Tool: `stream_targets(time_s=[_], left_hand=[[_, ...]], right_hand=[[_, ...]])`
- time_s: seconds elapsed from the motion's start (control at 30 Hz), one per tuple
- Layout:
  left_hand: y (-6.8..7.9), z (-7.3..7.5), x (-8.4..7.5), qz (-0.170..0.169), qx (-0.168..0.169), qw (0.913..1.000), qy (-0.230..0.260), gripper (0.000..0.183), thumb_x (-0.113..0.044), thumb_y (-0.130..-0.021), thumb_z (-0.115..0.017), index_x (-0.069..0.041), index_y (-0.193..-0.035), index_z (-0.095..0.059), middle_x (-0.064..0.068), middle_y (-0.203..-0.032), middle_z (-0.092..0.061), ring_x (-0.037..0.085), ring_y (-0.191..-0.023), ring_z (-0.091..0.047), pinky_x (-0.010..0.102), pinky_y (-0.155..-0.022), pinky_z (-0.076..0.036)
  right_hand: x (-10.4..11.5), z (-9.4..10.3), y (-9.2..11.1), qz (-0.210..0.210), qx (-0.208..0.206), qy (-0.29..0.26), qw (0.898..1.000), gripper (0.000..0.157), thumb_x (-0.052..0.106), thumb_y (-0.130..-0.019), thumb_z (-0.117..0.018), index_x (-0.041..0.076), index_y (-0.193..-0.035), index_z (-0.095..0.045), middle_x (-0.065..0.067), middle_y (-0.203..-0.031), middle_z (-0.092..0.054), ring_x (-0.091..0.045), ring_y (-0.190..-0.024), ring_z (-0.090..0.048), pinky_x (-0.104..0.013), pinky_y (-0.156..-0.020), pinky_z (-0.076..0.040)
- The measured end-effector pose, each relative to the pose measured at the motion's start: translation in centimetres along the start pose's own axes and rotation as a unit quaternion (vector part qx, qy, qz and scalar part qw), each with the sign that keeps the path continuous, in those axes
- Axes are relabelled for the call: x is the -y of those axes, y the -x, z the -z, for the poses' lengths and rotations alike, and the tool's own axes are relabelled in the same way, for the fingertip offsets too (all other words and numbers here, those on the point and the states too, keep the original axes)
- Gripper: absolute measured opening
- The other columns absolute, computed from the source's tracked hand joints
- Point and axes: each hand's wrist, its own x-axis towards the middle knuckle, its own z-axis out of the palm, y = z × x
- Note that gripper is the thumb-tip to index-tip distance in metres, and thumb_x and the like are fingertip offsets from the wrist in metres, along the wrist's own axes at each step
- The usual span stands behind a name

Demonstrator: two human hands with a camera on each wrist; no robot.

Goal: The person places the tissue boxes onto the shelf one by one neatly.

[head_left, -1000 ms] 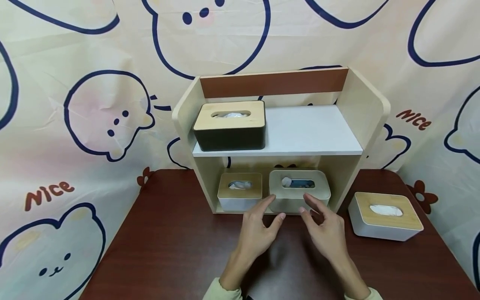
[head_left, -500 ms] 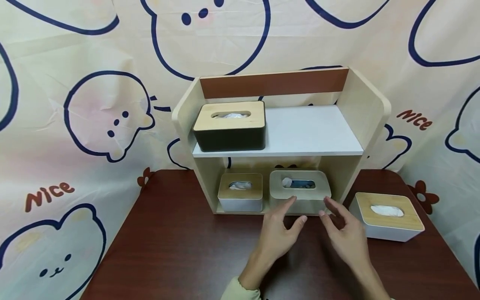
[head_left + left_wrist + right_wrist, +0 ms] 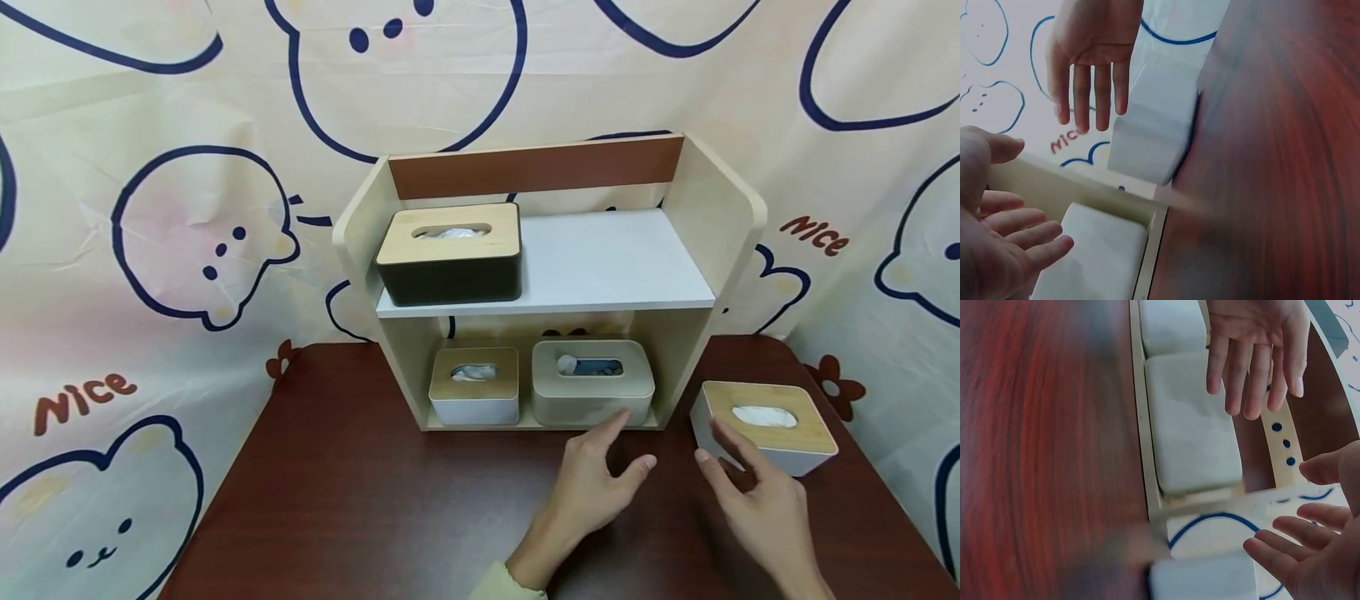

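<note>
A white tissue box with a bamboo-look lid (image 3: 813, 425) stands on the table, right of a small two-tier shelf (image 3: 622, 258). My right hand (image 3: 765, 512) is at this box's near left side, fingers apart and relaxed; contact cannot be told. My left hand (image 3: 588, 492) hovers over the table before a pale grey tissue box (image 3: 551, 407) on the lower tier, holding nothing. In the left wrist view the outer box (image 3: 1154, 125) lies beyond the right hand's fingertips. The right wrist view shows the outer box (image 3: 1204, 578) at the bottom, near the right fingers (image 3: 1272, 556).
A smaller white tissue box with a wooden lid (image 3: 476, 408) shares the lower tier on the left. On the upper tier's left sits a black tissue box with a wooden lid (image 3: 453, 279). Behind the dark red-brown table (image 3: 360, 517) hangs a cartoon-printed cloth (image 3: 247, 92).
Both hands have moved rightward, from in front of the pale grey box toward the white box on the right. The boxes stay in place; the head view has shifted slightly.
</note>
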Motion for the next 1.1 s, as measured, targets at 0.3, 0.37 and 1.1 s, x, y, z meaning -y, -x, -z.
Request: stream_targets(time_s=[0.3,0.37,1.1], left_hand=[[0.1,-2.3,-1.6,0.028,0.069,0.9972,-0.006,0.066,-0.032,-0.103,-0.074,-0.002,-0.157,-0.052,0.013,-0.159,-0.058,0.017,-0.146,-0.056,0.026,-0.118,-0.049],[0.1,-2.8,-2.0,0.038,0.086,0.9955,-0.013,0.068,-0.035,-0.103,-0.074,-0.004,-0.159,-0.050,0.012,-0.161,-0.056,0.016,-0.147,-0.055,0.025,-0.118,-0.049],[-0.9,-7.7,-3.4,0.127,0.116,0.9844,-0.037,0.075,-0.051,-0.101,-0.071,-0.016,-0.163,-0.047,-0.004,-0.167,-0.048,0.018,-0.145,-0.057,0.029,-0.111,-0.054]], right_hand=[[-2.3,2.4,0.3,-0.121,-0.002,0.034,0.992,0.058,0.033,-0.102,-0.075,0.014,-0.155,-0.059,-0.023,-0.147,-0.065,0.040,-0.078,-0.038,0.003,-0.060,-0.041],[-2.8,2.9,0.2,-0.158,-0.002,0.046,0.986,0.060,0.035,-0.102,-0.075,0.014,-0.156,-0.058,-0.023,-0.149,-0.064,0.039,-0.077,-0.034,0.003,-0.058,-0.038],[-10.6,5.7,-2.0,-0.279,0.070,0.073,0.955,0.096,0.038,-0.105,-0.068,-0.001,-0.171,-0.010,-0.033,-0.175,-0.013,-0.065,-0.137,-0.047,-0.062,-0.095,-0.050]])
